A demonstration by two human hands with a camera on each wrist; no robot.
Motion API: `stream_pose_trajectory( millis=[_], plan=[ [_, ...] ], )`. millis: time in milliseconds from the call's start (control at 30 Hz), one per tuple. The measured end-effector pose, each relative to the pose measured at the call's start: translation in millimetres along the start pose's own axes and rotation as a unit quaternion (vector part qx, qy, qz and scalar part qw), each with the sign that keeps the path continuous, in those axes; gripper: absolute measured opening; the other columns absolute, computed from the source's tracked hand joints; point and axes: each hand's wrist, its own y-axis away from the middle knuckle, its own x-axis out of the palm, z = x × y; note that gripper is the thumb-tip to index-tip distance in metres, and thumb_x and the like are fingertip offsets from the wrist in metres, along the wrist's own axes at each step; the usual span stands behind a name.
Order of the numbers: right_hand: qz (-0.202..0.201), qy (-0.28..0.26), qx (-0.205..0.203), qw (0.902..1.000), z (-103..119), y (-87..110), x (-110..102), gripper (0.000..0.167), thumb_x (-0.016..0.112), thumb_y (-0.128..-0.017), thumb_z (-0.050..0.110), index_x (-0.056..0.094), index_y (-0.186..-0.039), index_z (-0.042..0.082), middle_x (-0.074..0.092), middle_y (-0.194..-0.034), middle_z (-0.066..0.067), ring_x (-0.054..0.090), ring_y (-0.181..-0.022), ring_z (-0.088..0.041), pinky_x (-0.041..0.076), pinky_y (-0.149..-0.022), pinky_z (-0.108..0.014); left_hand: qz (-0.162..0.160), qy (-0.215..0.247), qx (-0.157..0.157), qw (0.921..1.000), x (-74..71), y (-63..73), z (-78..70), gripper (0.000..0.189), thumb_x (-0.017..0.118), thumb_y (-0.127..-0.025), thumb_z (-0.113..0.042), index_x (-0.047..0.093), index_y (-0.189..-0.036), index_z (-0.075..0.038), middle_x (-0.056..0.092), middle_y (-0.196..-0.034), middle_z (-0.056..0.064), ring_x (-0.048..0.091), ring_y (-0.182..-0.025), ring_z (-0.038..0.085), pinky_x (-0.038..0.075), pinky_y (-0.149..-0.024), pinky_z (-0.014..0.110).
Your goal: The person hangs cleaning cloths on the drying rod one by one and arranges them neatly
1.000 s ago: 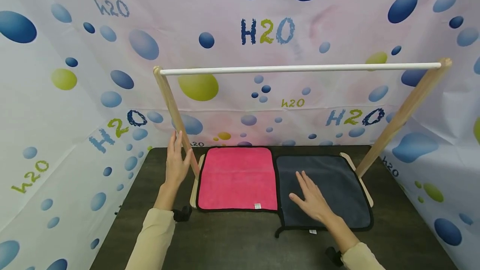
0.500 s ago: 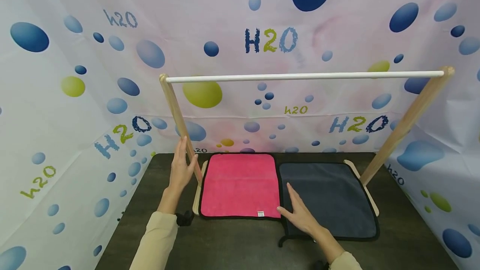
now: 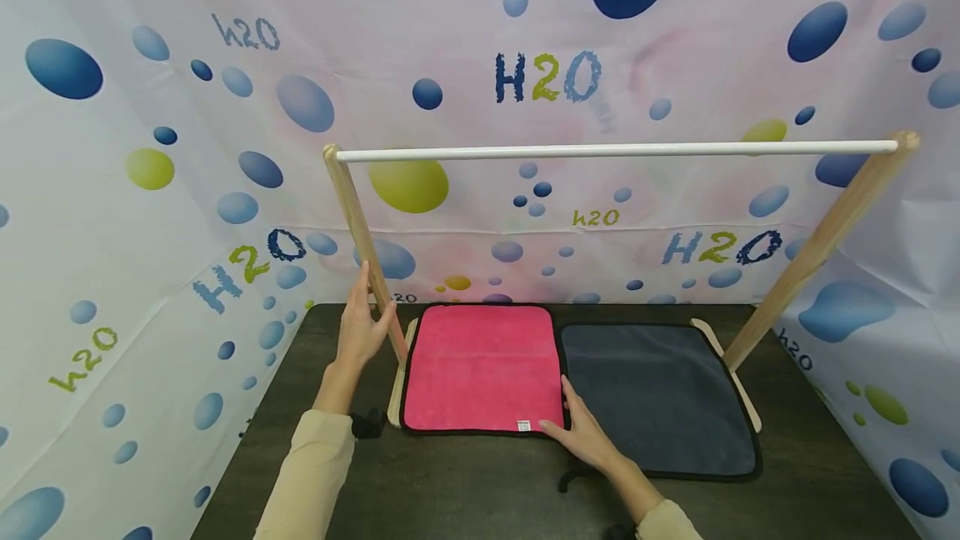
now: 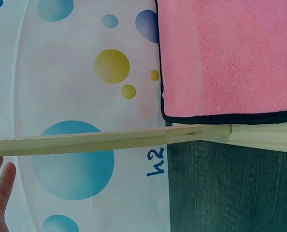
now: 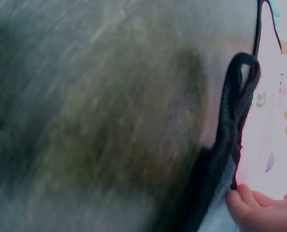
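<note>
Just beside the left wooden post [image 3: 358, 219], the left hand [image 3: 358, 333] is held up with loose, straight fingers; nothing is held by it, and whether the wood is touched cannot be told. By the near right corner of the pink cloth [image 3: 483, 369], the right hand [image 3: 588, 438] is seen with its thumb and fingers spread apart, and nothing is squeezed between them. A black loop [image 5: 236, 99] is seen close up by its fingertips in the right wrist view. Beige sleeves [image 3: 306, 465] are worn on both arms. The pink cloth is laid flat, and a little white tag [image 3: 523, 426] is shown on its near edge. To the right of it, a dark grey cloth [image 3: 667, 398] is spread out, set a bit nearer. Both cloths are edged in black. They are laid on a dark table [image 3: 465, 498], between the left post and the right wooden post [image 3: 817, 248]. A long white bar [image 3: 615, 152] is held up by the posts. Behind, a pale sheet [image 3: 375, 15] is covered with blue and green blobs and "H2O" letters.
</note>
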Motion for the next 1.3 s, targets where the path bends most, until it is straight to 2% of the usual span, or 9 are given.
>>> stream_pose_trajectory(
  millis=[200, 367, 433, 533, 667, 833, 1000, 1100, 1300],
  plan=[
    [0.001, -0.007, 0.038, 0.9993, -0.1, -1.6, 6.0, 0.088, 0.065, -0.082, 0.036, 0.015, -0.145, 0.000, 0.027, -0.144, -0.024, 0.036, -0.125, -0.040, 0.033, -0.097, -0.056, 0.016, -0.004, -0.023, 0.9996, -2.7, -4.7, 1.6, 0.078, 0.061, -0.082, -0.003, 0.014, -0.145, -0.001, 0.035, -0.136, 0.028, 0.049, -0.107, 0.041, 0.046, -0.079, 0.051],
    [-0.007, 0.003, 0.031, 0.9995, 1.2, -3.1, 8.9, 0.086, 0.064, -0.083, 0.036, 0.016, -0.144, -0.001, 0.025, -0.145, -0.024, 0.026, -0.131, -0.041, 0.027, -0.101, -0.057, 0.028, 0.014, -0.042, 0.9986, -2.7, -7.2, 1.8, 0.076, 0.055, -0.086, 0.000, 0.008, -0.146, -0.001, 0.025, -0.143, 0.029, 0.039, -0.120, 0.043, 0.041, -0.089, 0.054],
    [-0.011, 0.002, 0.024, 0.9996, 2.9, -3.7, 10.6, 0.084, 0.063, -0.084, 0.034, 0.017, -0.144, 0.000, 0.026, -0.145, -0.024, 0.027, -0.131, -0.040, 0.027, -0.101, -0.056, 0.027, 0.023, -0.049, 0.9982, -2.2, -7.2, 2.8, 0.075, 0.052, -0.087, 0.002, 0.007, -0.146, -0.002, 0.022, -0.144, 0.029, 0.036, -0.123, 0.044, 0.040, -0.090, 0.055],
    [-0.010, -0.006, 0.013, 0.9998, 6.1, -4.0, 14.0, 0.081, 0.063, -0.084, 0.032, 0.020, -0.143, -0.002, 0.029, -0.143, -0.024, 0.033, -0.127, -0.040, 0.030, -0.100, -0.054, 0.020, 0.033, -0.052, 0.9979, -1.7, -6.9, 4.0, 0.072, 0.049, -0.088, 0.005, 0.006, -0.146, -0.002, 0.023, -0.143, 0.030, 0.039, -0.120, 0.045, 0.041, -0.088, 0.056],
    [0.006, -0.011, 0.022, 0.9997, 8.7, -4.1, 18.5, 0.081, 0.063, -0.084, 0.034, 0.022, -0.142, -0.003, 0.030, -0.142, -0.026, 0.038, -0.124, -0.040, 0.032, -0.099, -0.053, 0.011, 0.033, -0.034, 0.9988, -0.8, -7.6, 4.4, 0.069, 0.047, -0.089, 0.008, 0.009, -0.146, 0.000, 0.028, -0.138, 0.034, 0.044, -0.112, 0.048, 0.045, -0.082, 0.056],
    [0.000, 0.004, 0.033, 0.9994, 9.8, -4.4, 21.0, 0.079, 0.064, -0.083, 0.032, 0.024, -0.141, -0.004, 0.028, -0.142, -0.026, 0.027, -0.130, -0.042, 0.026, -0.101, -0.057, 0.012, 0.024, -0.018, 0.9995, 1.8, -9.5, 4.3, 0.069, 0.047, -0.088, 0.011, 0.009, -0.145, 0.001, 0.031, -0.134, 0.037, 0.045, -0.111, 0.049, 0.047, -0.080, 0.055],
    [-0.010, 0.007, 0.028, 0.9995, 10.2, -6.0, 21.5, 0.078, 0.063, -0.084, 0.030, 0.024, -0.140, -0.008, 0.025, -0.142, -0.029, 0.022, -0.131, -0.044, 0.022, -0.102, -0.058, 0.010, 0.019, -0.025, 0.9995, 3.9, -10.3, 3.6, 0.070, 0.047, -0.088, 0.011, 0.008, -0.146, -0.001, 0.032, -0.132, 0.037, 0.045, -0.111, 0.050, 0.047, -0.079, 0.055],
    [-0.015, 0.008, 0.040, 0.9991, 9.8, -6.6, 21.4, 0.078, 0.062, -0.085, 0.031, 0.024, -0.140, -0.008, 0.023, -0.142, -0.032, 0.018, -0.132, -0.046, 0.020, -0.103, -0.060, 0.014, 0.018, -0.029, 0.9993, 4.7, -10.6, 2.8, 0.070, 0.047, -0.089, 0.010, 0.008, -0.146, -0.001, 0.033, -0.131, 0.038, 0.045, -0.110, 0.050, 0.047, -0.079, 0.055],
    [-0.036, 0.005, 0.049, 0.9981, 7.6, -9.8, 19.2, 0.077, 0.062, -0.084, 0.030, 0.025, -0.138, -0.011, 0.024, -0.140, -0.035, 0.020, -0.130, -0.047, 0.022, -0.102, -0.059, 0.016, 0.017, -0.030, 0.9993, 5.2, -10.1, 2.1, 0.070, 0.046, -0.090, 0.008, 0.007, -0.146, -0.003, 0.032, -0.132, 0.037, 0.045, -0.110, 0.050, 0.047, -0.078, 0.055]
  ],
)
